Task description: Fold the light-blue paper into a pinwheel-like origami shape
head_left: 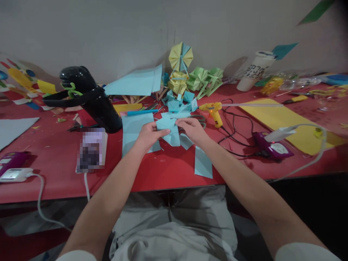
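A creased piece of light blue paper point(170, 134) is held up between both hands, just above the red table. My left hand point(149, 136) grips its left side, thumb on the near face. At its upper right corner, my right hand point(191, 128) pinches the edge between thumb and fingers. Flat blue sheets point(133, 132) lie under and beside my left hand. A blue paper strip point(203, 163) rests below my right wrist. Scissors with greyish handles point(200, 119) show partly behind my right hand. Beyond the hands sit several small folded blue paper pieces point(174, 103).
A yellow glue gun point(214, 112) with a black cord lies right of my hands, near a purple power block point(273, 145). Folded yellow and green paper shapes point(181, 58) stand at the back. A black bottle point(102, 105) and a phone point(92, 150) are on the left.
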Demonstrator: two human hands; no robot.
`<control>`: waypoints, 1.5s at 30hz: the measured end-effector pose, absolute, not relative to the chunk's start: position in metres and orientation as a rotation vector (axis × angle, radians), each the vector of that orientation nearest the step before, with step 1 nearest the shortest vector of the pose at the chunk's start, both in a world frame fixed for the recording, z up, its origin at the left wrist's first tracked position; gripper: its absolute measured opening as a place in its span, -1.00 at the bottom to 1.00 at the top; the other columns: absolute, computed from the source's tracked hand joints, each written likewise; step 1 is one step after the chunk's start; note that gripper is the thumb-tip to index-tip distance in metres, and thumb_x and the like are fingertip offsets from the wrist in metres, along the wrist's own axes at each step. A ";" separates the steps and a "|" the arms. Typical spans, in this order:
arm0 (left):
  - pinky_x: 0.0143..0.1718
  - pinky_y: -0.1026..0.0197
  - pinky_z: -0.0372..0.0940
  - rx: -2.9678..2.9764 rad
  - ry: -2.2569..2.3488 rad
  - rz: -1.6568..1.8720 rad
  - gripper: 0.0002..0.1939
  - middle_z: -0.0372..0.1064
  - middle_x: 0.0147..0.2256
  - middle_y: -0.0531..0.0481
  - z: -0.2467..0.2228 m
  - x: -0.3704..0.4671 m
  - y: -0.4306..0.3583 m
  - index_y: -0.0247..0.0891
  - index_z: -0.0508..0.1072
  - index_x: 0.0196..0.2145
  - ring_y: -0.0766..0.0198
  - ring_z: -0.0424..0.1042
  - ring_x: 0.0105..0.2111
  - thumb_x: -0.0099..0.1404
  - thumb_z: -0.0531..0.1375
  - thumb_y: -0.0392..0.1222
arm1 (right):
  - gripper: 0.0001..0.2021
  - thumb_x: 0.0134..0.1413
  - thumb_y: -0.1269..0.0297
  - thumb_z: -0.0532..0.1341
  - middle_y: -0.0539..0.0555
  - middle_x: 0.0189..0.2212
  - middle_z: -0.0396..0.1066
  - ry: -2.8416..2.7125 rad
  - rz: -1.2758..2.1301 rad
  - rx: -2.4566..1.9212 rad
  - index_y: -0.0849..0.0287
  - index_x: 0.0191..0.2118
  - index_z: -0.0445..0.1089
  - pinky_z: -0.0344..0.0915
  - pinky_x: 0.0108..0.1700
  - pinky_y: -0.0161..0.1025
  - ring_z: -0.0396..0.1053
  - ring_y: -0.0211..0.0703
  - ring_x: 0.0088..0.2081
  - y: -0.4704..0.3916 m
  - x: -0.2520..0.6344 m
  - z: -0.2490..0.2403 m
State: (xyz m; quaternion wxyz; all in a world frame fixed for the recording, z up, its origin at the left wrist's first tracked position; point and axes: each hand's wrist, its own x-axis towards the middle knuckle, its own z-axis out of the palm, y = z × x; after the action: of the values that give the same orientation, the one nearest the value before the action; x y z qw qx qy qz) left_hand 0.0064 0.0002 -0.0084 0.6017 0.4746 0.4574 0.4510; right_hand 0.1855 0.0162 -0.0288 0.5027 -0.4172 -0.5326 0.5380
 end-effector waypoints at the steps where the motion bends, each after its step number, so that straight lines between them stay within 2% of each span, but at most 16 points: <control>1: -0.19 0.06 0.40 1.098 1.064 1.043 -0.57 0.56 -0.35 -0.08 -0.008 0.006 0.000 -0.35 0.57 -0.31 0.21 0.50 -0.37 -0.19 0.50 -0.18 | -0.75 -0.07 0.08 0.29 -0.02 -0.51 0.30 -1.285 1.301 -1.013 0.17 -0.52 0.41 0.24 -0.34 -0.28 0.24 -0.28 -0.43 0.016 0.186 -0.029; 5: -0.18 0.05 0.41 1.100 1.061 1.037 -0.58 0.56 -0.34 -0.10 -0.008 0.006 0.000 -0.35 0.58 -0.32 0.18 0.51 -0.36 -0.19 0.49 -0.18 | -0.67 -0.06 -0.02 0.29 0.00 -0.51 0.32 -1.291 1.311 -1.012 0.17 -0.54 0.36 0.23 -0.37 -0.28 0.27 -0.25 -0.43 0.014 0.187 -0.026; 9: -0.17 0.06 0.40 1.110 1.049 1.037 -0.59 0.57 -0.33 -0.10 -0.010 0.006 0.000 -0.34 0.58 -0.29 0.19 0.52 -0.35 -0.16 0.48 -0.22 | -0.52 0.01 -0.16 0.24 -0.04 -0.62 0.20 -1.455 1.187 -1.035 0.17 -0.60 0.28 0.12 -0.43 -0.29 0.14 -0.31 -0.51 0.008 0.187 -0.018; 12: -0.16 0.07 0.40 1.119 1.045 1.032 -0.59 0.57 -0.31 -0.11 -0.009 0.006 0.000 -0.34 0.59 -0.28 0.19 0.52 -0.33 -0.15 0.48 -0.21 | -0.49 0.03 -0.14 0.24 -0.07 -0.66 0.13 -1.555 1.068 -1.064 0.18 -0.65 0.22 0.03 -0.44 -0.28 0.05 -0.35 -0.54 0.005 0.186 -0.014; 16: -0.15 0.06 0.40 1.108 1.039 1.023 -0.58 0.57 -0.31 -0.11 -0.009 0.007 0.000 -0.35 0.58 -0.30 0.19 0.51 -0.33 -0.17 0.49 -0.21 | -0.52 0.05 -0.10 0.24 -0.08 -0.67 0.09 -1.497 1.081 -1.075 0.18 -0.63 0.23 -0.03 -0.47 -0.27 0.02 -0.35 -0.56 0.007 0.185 -0.017; 20: -0.12 0.05 0.40 1.093 1.014 1.013 -0.56 0.57 -0.28 -0.13 -0.007 0.008 -0.002 -0.36 0.58 -0.27 0.19 0.52 -0.31 -0.16 0.49 -0.19 | -0.56 0.07 -0.04 0.24 -0.07 -0.66 0.11 -1.463 1.107 -1.022 0.17 -0.63 0.22 -0.01 -0.47 -0.27 0.04 -0.34 -0.55 0.011 0.185 -0.022; 27: -0.22 0.08 0.42 1.061 1.042 0.977 -0.60 0.55 -0.32 -0.14 -0.001 0.007 -0.004 -0.36 0.56 -0.31 0.19 0.51 -0.34 -0.11 0.48 -0.13 | -0.58 0.09 0.01 0.22 -0.07 -0.65 0.11 -1.416 1.062 -0.977 0.17 -0.63 0.22 -0.01 -0.47 -0.28 0.04 -0.35 -0.56 0.013 0.187 -0.024; 31: -0.17 0.08 0.43 1.055 1.039 0.987 -0.62 0.55 -0.30 -0.13 -0.001 0.005 -0.003 -0.36 0.55 -0.33 0.20 0.51 -0.32 -0.09 0.48 -0.11 | -0.59 0.08 0.00 0.24 -0.07 -0.65 0.13 -1.395 1.066 -0.939 0.17 -0.62 0.24 0.03 -0.47 -0.29 0.07 -0.35 -0.55 0.015 0.188 -0.024; 37: -0.14 0.08 0.44 1.019 1.027 1.012 -0.60 0.54 -0.33 -0.10 -0.001 0.005 -0.003 -0.37 0.54 -0.36 0.23 0.51 -0.34 -0.14 0.50 -0.11 | -0.61 0.05 0.02 0.26 -0.07 -0.65 0.15 -1.361 1.035 -0.914 0.18 -0.61 0.28 0.07 -0.46 -0.30 0.11 -0.35 -0.55 0.016 0.189 -0.022; 45: -0.17 0.06 0.45 1.058 1.044 1.029 -0.58 0.55 -0.36 -0.11 0.000 0.005 -0.002 -0.37 0.53 -0.36 0.17 0.53 -0.32 -0.16 0.50 -0.10 | -0.60 0.06 0.02 0.27 -0.06 -0.65 0.17 -1.381 1.002 -0.926 0.18 -0.62 0.28 0.06 -0.47 -0.29 0.13 -0.34 -0.55 0.018 0.190 -0.025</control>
State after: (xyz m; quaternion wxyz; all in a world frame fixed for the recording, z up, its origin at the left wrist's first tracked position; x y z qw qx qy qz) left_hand 0.0047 -0.0017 -0.0004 0.6186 0.4599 0.4539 0.4471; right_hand 0.1901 0.0182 -0.0246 0.5646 -0.3937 -0.5871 0.4260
